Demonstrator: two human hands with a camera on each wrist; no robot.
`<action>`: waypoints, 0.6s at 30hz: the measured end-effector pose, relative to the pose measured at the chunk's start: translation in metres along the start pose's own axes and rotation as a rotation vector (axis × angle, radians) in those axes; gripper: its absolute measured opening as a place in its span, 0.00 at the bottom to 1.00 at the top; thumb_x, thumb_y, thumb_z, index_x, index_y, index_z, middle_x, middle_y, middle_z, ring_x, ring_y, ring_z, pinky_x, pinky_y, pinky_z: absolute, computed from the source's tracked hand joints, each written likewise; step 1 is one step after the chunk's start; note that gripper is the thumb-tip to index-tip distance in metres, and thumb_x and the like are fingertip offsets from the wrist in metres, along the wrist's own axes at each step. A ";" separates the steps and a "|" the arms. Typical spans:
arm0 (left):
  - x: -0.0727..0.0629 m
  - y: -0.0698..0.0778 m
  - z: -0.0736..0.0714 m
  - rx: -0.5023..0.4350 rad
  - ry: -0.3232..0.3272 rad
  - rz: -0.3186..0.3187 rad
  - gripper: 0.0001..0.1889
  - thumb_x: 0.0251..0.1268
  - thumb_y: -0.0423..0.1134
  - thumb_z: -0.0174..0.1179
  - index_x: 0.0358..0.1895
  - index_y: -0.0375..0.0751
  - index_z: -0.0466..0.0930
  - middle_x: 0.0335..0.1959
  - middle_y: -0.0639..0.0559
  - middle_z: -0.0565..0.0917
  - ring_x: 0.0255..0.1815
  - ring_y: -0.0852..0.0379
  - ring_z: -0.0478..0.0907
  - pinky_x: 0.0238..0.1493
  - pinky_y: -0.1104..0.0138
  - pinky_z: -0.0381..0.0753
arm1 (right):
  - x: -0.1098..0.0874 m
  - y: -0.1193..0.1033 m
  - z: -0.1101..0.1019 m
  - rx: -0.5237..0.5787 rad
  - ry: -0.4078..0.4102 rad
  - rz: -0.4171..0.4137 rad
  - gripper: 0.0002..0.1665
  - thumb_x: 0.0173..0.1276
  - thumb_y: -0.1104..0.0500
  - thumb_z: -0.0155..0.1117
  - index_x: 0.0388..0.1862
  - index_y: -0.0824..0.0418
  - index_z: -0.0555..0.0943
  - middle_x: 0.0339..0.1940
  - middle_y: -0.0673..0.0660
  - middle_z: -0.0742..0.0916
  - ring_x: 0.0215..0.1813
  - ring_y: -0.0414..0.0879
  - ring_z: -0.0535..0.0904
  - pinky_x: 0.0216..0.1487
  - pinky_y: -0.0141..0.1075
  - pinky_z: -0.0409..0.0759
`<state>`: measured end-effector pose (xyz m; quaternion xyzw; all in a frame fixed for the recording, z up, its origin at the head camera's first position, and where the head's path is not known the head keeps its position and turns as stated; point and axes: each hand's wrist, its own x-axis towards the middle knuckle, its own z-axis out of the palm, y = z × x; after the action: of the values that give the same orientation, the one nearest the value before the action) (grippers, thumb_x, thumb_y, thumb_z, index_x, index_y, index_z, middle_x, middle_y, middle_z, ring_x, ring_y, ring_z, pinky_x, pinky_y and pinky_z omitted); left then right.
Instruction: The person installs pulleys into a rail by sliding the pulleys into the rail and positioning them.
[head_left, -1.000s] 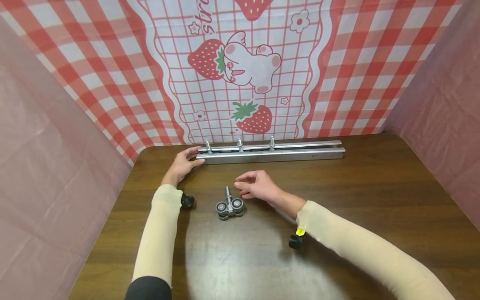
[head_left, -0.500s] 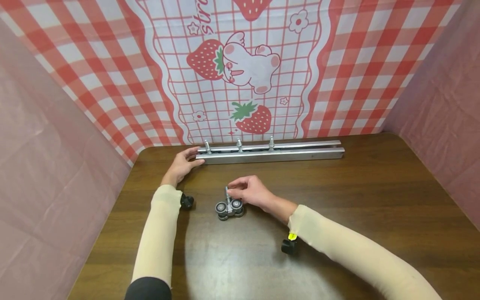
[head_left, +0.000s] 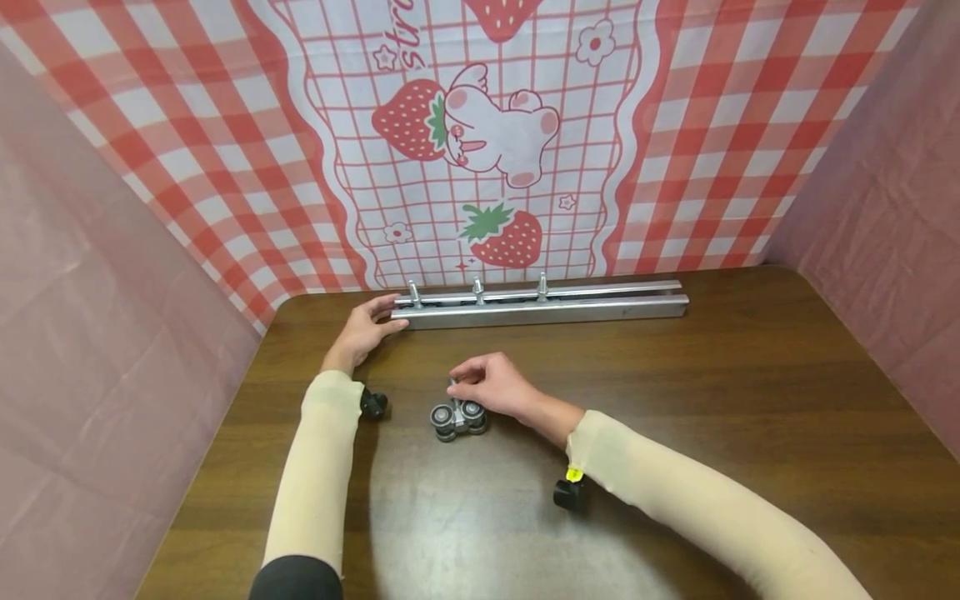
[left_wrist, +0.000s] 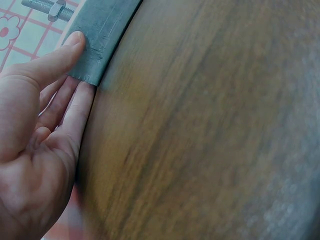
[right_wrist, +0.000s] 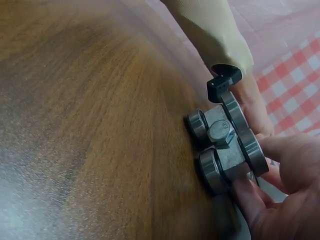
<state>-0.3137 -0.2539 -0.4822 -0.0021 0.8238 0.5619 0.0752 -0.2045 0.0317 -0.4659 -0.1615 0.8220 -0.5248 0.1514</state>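
A long silver metal track (head_left: 540, 315) lies near the back of the table, its slot facing up. Several roller trolleys sit inside it; 3 threaded bolts, one of them a bolt (head_left: 478, 289) in the middle, stick up through the slot. My left hand (head_left: 363, 332) holds the track's left end, thumb on the front face and fingers round the far side. In front, a loose four-wheeled roller trolley (head_left: 459, 422) rests on the table. My right hand (head_left: 497, 385) pinches its bolt between thumb and fingers; the right wrist view shows the wheels and bolt head (right_wrist: 220, 131) up close.
The brown wooden table (head_left: 675, 400) reaches back to a red-and-white strawberry cloth (head_left: 675, 192). Pink cloth (head_left: 97, 333) hangs along both sides. A small black camera (head_left: 567, 494) sticks out below the right wrist, and another black camera (head_left: 374, 404) sits at the left wrist.
My right hand has moved left to the loose roller trolley and its fingers have taken hold of the bolt. The left hand and the track have stayed in place.
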 end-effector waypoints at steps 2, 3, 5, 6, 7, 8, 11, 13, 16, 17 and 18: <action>0.000 0.000 0.000 -0.001 0.001 -0.001 0.36 0.82 0.33 0.69 0.88 0.38 0.67 0.88 0.33 0.70 0.93 0.37 0.63 0.93 0.47 0.68 | 0.001 -0.001 0.000 -0.049 0.008 -0.019 0.19 0.72 0.59 0.82 0.57 0.67 0.93 0.49 0.63 0.98 0.47 0.41 0.91 0.53 0.30 0.87; -0.001 0.000 0.000 -0.003 0.001 -0.002 0.36 0.82 0.33 0.69 0.88 0.38 0.67 0.88 0.34 0.70 0.93 0.37 0.63 0.93 0.47 0.68 | 0.002 -0.001 0.000 -0.073 0.011 -0.024 0.18 0.71 0.58 0.82 0.56 0.66 0.94 0.49 0.62 0.98 0.46 0.41 0.91 0.53 0.30 0.87; 0.000 0.000 -0.001 0.000 -0.001 -0.002 0.37 0.82 0.33 0.69 0.88 0.38 0.67 0.88 0.34 0.70 0.93 0.37 0.63 0.93 0.47 0.68 | 0.002 -0.003 0.001 -0.121 0.018 -0.036 0.17 0.71 0.57 0.83 0.54 0.65 0.95 0.48 0.61 0.98 0.45 0.40 0.90 0.53 0.31 0.88; 0.000 0.000 -0.001 -0.001 -0.002 -0.002 0.37 0.82 0.33 0.69 0.88 0.38 0.67 0.88 0.34 0.70 0.93 0.37 0.63 0.93 0.47 0.67 | 0.003 -0.003 0.001 -0.141 0.020 -0.037 0.17 0.70 0.57 0.84 0.54 0.65 0.95 0.47 0.60 0.98 0.45 0.39 0.90 0.53 0.31 0.88; 0.000 0.000 -0.001 0.000 -0.004 -0.002 0.37 0.82 0.33 0.69 0.88 0.38 0.67 0.89 0.33 0.69 0.93 0.37 0.63 0.93 0.48 0.67 | 0.003 -0.004 0.001 -0.157 0.020 -0.038 0.17 0.70 0.57 0.84 0.53 0.64 0.95 0.47 0.60 0.98 0.44 0.38 0.89 0.53 0.31 0.88; 0.000 0.000 -0.001 0.001 -0.005 -0.002 0.37 0.82 0.33 0.69 0.88 0.38 0.67 0.89 0.33 0.69 0.93 0.37 0.62 0.93 0.47 0.67 | 0.004 -0.005 0.001 -0.173 0.018 -0.037 0.16 0.70 0.57 0.84 0.53 0.64 0.96 0.46 0.59 0.98 0.44 0.38 0.89 0.52 0.31 0.88; 0.000 0.001 -0.002 0.005 -0.006 -0.004 0.37 0.82 0.33 0.69 0.89 0.39 0.66 0.89 0.33 0.69 0.93 0.37 0.62 0.93 0.47 0.67 | 0.007 -0.008 0.001 -0.201 0.004 -0.031 0.16 0.68 0.59 0.85 0.53 0.63 0.96 0.44 0.59 0.98 0.43 0.38 0.89 0.52 0.31 0.87; 0.000 0.001 -0.003 0.005 -0.005 -0.005 0.37 0.82 0.34 0.69 0.89 0.39 0.66 0.89 0.34 0.68 0.93 0.37 0.62 0.93 0.47 0.67 | 0.009 -0.010 0.001 -0.208 -0.010 -0.020 0.17 0.67 0.60 0.85 0.53 0.63 0.95 0.44 0.59 0.98 0.43 0.39 0.89 0.52 0.31 0.87; 0.000 0.000 -0.002 0.002 -0.005 -0.009 0.37 0.82 0.34 0.69 0.89 0.39 0.66 0.89 0.34 0.68 0.93 0.37 0.61 0.93 0.47 0.67 | 0.011 -0.013 0.002 -0.217 -0.020 0.002 0.19 0.66 0.61 0.86 0.55 0.63 0.95 0.45 0.59 0.98 0.44 0.40 0.91 0.53 0.31 0.87; 0.000 -0.001 -0.002 0.000 -0.006 -0.008 0.37 0.82 0.34 0.69 0.89 0.39 0.66 0.89 0.34 0.68 0.93 0.37 0.62 0.93 0.47 0.67 | 0.012 -0.014 0.003 -0.220 -0.020 0.008 0.20 0.66 0.61 0.86 0.56 0.63 0.95 0.45 0.59 0.98 0.44 0.41 0.91 0.53 0.31 0.87; 0.001 -0.001 -0.002 0.001 -0.006 -0.009 0.37 0.82 0.34 0.69 0.89 0.39 0.67 0.89 0.34 0.69 0.93 0.37 0.62 0.94 0.47 0.67 | 0.012 -0.014 0.003 -0.222 -0.019 0.011 0.20 0.66 0.61 0.86 0.56 0.63 0.94 0.45 0.59 0.98 0.44 0.41 0.91 0.54 0.31 0.88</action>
<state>-0.3146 -0.2561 -0.4828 -0.0040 0.8238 0.5612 0.0800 -0.2122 0.0183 -0.4550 -0.1775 0.8745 -0.4282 0.1431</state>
